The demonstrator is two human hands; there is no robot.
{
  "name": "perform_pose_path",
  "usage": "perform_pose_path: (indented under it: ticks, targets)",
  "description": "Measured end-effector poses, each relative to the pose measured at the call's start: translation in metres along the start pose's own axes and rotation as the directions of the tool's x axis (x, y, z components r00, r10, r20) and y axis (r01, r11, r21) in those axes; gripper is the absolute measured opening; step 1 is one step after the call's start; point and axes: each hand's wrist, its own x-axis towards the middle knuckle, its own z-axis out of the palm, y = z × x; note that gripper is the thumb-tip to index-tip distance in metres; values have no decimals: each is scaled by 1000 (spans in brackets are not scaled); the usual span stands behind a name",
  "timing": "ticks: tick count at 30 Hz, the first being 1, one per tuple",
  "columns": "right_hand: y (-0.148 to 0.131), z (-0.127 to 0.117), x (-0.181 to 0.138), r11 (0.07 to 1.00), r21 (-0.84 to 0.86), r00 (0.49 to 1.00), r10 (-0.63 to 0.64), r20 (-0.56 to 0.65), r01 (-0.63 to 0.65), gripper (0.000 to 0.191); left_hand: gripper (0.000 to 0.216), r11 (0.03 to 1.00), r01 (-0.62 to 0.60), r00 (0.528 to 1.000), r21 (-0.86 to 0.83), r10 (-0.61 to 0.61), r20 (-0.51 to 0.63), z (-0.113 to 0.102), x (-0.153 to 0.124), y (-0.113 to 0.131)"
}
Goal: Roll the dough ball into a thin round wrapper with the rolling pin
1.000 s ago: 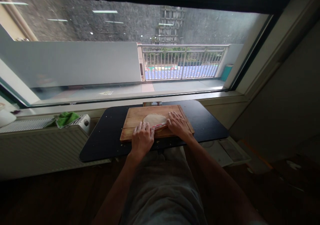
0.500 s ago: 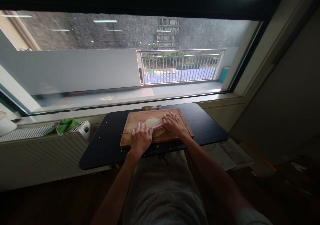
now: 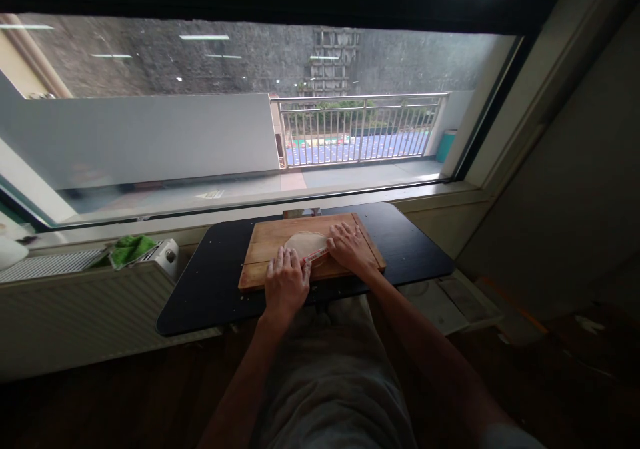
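A wooden cutting board (image 3: 260, 246) lies on a small black table (image 3: 215, 282) under the window. A flat round of pale dough (image 3: 303, 242) rests on the board. Across its near edge lies a thin rolling pin (image 3: 316, 256) with a reddish wrap. My left hand (image 3: 286, 282) presses flat on the pin's left end, fingers stretched forward. My right hand (image 3: 350, 248) lies flat on the pin's right end, fingers pointing left over the dough's edge.
A white radiator (image 3: 75, 296) with a green cloth (image 3: 127, 249) on top stands left of the table. The window sill (image 3: 440, 192) runs right behind the board. Crumbs dot the table. My lap is right below the table's near edge.
Both hands and the rolling pin rolled forward over the dough, then came back toward me to its near edge. The view tilted slightly.
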Motion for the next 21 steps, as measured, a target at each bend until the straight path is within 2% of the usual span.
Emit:
perform_pose_path:
  ticks: [7, 11, 16, 21]
  targets:
    - [-9, 0, 16, 1000, 9, 1000, 6, -9, -6, 49, 61, 1000, -19, 999, 4, 19, 50, -2, 23, -16]
    - [-8, -2, 4, 998, 39, 998, 58, 10, -59, 53, 59, 999, -38, 999, -6, 38, 33, 0, 14, -13]
    - [-3, -3, -24, 997, 47, 997, 62, -39, -60, 57, 58, 997, -53, 999, -59, 54, 7, 1, -6, -5]
    - [-3, -5, -26, 997, 20, 996, 79, -34, -78, 55, 59, 995, -74, 997, -68, 76, 21, 0, -1, -9]
